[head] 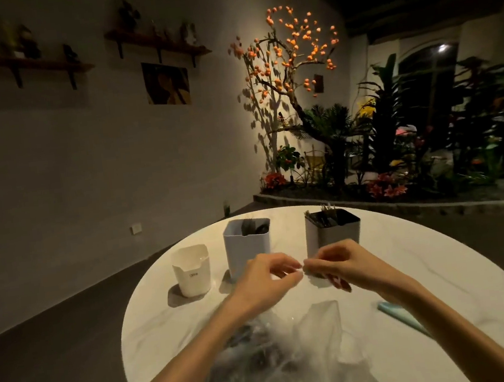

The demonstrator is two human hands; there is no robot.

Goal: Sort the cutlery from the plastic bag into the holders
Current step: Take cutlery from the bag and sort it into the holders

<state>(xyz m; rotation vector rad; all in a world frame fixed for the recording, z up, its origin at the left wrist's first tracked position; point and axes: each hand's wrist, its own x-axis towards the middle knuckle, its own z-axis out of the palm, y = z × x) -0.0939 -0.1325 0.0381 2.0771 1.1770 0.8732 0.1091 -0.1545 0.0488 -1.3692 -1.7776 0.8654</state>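
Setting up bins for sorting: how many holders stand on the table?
3: a short white plastic holder at left, a tall pale grey holder in the middle, a darker grey holder at right.

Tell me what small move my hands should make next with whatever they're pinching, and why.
Probably pull the two hands apart. The left hand and right hand meet fingertip to fingertip above the plastic bag, seemingly pinching something small and pale, too blurred to identify. Once separated, it can go into one of the holders.
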